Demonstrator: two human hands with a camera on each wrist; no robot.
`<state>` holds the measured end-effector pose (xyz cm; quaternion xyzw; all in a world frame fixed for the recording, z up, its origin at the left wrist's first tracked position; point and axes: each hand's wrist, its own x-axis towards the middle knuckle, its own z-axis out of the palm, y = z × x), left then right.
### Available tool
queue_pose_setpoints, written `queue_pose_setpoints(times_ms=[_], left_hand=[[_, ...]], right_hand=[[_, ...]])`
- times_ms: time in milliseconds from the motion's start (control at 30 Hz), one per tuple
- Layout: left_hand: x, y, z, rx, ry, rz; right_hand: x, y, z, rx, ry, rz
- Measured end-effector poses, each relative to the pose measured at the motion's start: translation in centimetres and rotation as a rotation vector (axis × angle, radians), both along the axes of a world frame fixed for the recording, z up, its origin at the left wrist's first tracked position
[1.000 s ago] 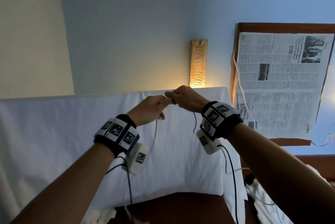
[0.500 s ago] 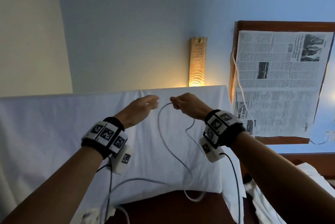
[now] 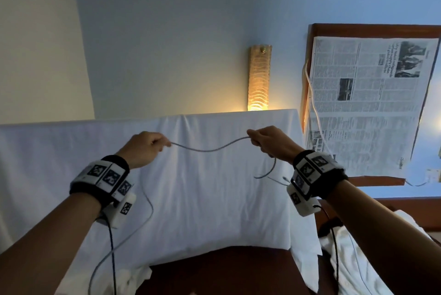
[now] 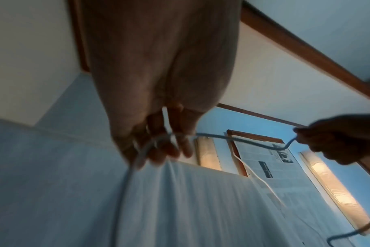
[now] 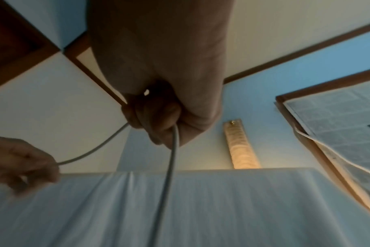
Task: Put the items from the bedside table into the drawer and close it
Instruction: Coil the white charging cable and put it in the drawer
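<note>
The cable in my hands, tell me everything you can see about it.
The cable is thin, pale grey and flexible. It sags in a shallow wave between the left hand and right hand, each pinching it. Beyond the left hand it hangs down in a long loop; beyond the right a short end curls downward. Behind it is the white pillow.

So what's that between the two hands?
A thin grey cable, sagging slightly, held by the left hand and the right hand above white bedding. The head view shows it best.

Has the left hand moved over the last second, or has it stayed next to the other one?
Yes. The left hand has pulled leftward, away from the wall lamp and the right hand, stretching the cable between them.
</note>
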<state>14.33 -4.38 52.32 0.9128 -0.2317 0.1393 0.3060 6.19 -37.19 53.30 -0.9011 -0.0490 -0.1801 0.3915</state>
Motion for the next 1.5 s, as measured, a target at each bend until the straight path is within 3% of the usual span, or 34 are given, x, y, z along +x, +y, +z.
queue_pose_setpoints(times_ms=[133, 267, 367, 567, 667, 800, 900, 967, 1033, 1200, 1500], left_hand=[[-1.6, -3.5, 0.3, -0.034, 0.151, -0.145], [-4.3, -8.1, 0.9, -0.028, 0.112, -0.329], [-5.4, -10.6, 0.5, -0.193, 0.155, -0.438], [-2.6, -6.5, -0.3, -0.208, -0.170, -0.128], [-1.0, -3.6, -1.2, -0.144, -0.113, 0.025], [-3.4, -5.9, -1.3, 0.028, 0.051, -0.100], [-6.2, -9.9, -0.6, -0.063, 0.077, -0.355], [-6.7, -11.4, -0.5, -0.176, 0.012, -0.400], [-6.1, -10.9, -0.4, -0.286, -0.078, -0.351], [-2.7, -6.4, -0.4, -0.326, -0.236, -0.065], [-1.6, -4.6, 1.2, -0.374, -0.319, 0.005]], right_hand=[[0.4, 2.5, 0.5, -0.071, -0.086, 0.018], [0.8, 4.9, 0.8, -0.146, -0.114, 0.073], [0.9, 5.8, 0.8, -0.103, -0.089, 0.132], [0.0, 1.5, -0.1, -0.094, 0.005, 0.004], [-0.5, -0.8, -0.8, -0.098, -0.003, -0.066], [-0.6, 1.0, -0.8, -0.044, 0.029, 0.028], [-0.7, 4.2, 0.2, 0.033, 0.039, 0.161], [-0.9, 5.1, 0.9, 0.107, 0.034, 0.222], [-1.1, 4.9, 1.1, 0.153, 0.071, 0.248], [-1.7, 2.0, 0.2, 0.309, 0.165, 0.248], [-2.2, 2.7, 1.1, 0.501, 0.241, 0.377]])
